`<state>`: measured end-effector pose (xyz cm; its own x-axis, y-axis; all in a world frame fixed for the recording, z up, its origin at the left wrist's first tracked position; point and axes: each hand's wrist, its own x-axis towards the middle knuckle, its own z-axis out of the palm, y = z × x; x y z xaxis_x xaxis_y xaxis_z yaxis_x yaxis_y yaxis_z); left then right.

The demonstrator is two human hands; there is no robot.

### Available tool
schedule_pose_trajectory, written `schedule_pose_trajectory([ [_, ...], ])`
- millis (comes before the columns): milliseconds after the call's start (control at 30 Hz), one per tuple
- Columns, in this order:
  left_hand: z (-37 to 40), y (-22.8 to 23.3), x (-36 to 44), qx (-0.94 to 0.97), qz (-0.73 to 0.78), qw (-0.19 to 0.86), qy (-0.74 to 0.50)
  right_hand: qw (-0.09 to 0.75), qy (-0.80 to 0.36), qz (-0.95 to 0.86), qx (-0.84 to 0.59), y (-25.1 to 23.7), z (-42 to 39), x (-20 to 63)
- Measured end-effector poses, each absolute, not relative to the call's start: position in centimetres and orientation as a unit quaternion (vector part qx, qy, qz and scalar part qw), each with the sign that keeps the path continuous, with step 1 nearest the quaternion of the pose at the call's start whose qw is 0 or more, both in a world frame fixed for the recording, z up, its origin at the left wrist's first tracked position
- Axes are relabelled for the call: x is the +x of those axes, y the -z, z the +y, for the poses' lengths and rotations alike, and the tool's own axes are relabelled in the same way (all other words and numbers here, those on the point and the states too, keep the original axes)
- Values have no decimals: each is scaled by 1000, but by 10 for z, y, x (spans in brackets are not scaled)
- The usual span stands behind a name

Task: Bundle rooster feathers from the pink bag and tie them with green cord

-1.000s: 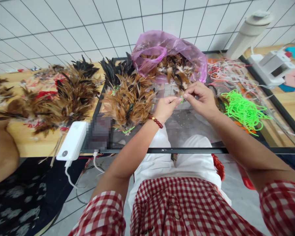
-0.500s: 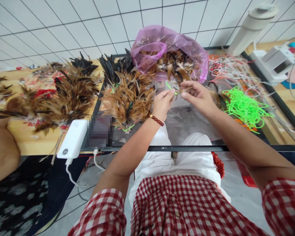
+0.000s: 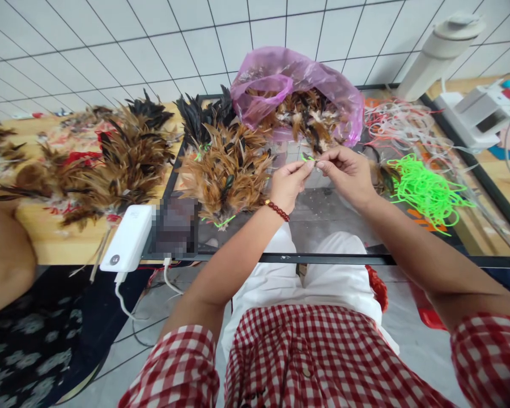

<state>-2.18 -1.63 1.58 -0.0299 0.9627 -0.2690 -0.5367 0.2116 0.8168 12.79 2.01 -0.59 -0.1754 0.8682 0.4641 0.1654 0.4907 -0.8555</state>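
My left hand and my right hand meet over a glass-topped table, fingertips pinched together on a short neon-green cord and a small tuft of feathers. A red bead bracelet circles my left wrist. Just beyond my hands lies a pink plastic bag filled with brown and black feathers. To the left of my left hand lies a pile of tied brown feather bundles. A heap of neon-green cords lies right of my right hand.
More feather bundles cover a wooden table to the left. A white power bank with a cable sits at its front edge. White and red cords, a white bottle and a white device stand at the right. Another person's arm shows at the far left.
Both hands stayed together over the glass, shifting slightly while working the green cord between the fingertips. The cord's loose end stuck up half a second ago and now lies short between the fingers.
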Motion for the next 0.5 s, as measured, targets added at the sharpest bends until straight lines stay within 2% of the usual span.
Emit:
schedule_pose_trajectory([
  [133, -15, -19, -26, 240, 405, 669, -576, 500, -357, -701, -362, 8, 23, 127],
  [300, -11, -19, -34, 332, 375, 671, -546, 493, -392, -696, -345, 7, 26, 128],
  [400, -10, -15, -37, 405, 358, 650, -534, 506, -350, -706, -351, 3, 27, 133],
  [500, -9, -10, -38, 444, 365, 635, -516, 514, -261, -737, -353, -3, 25, 138],
])
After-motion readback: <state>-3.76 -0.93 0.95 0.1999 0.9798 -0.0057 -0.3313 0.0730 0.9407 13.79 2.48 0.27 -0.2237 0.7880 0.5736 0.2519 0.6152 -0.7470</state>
